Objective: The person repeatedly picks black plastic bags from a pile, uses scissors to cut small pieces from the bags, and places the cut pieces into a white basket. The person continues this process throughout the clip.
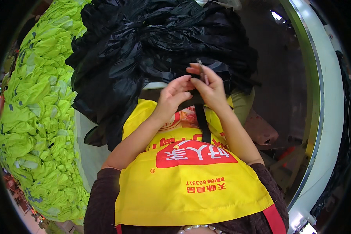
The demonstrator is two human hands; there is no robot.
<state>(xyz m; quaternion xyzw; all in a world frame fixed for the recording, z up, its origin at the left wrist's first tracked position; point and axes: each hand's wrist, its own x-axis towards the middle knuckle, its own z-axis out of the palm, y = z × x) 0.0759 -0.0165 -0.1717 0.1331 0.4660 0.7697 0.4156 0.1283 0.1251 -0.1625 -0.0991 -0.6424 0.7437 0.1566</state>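
Right hand (pixel 212 86) gripped slim metallic tool (pixel 201 68) near glossy black fabric (pixel 156 46); left hand (pixel 173 95) half-curled, hold unclear. Yellow apron (pixel 156 202) bore red lettering.

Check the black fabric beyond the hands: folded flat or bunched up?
Bunched up: the black fabric lies heaped, crumpled creases running across it and its outline uneven.

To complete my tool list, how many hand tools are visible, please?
1: the small metal tool in the right hand, near the black cloth. Others may be hidden.
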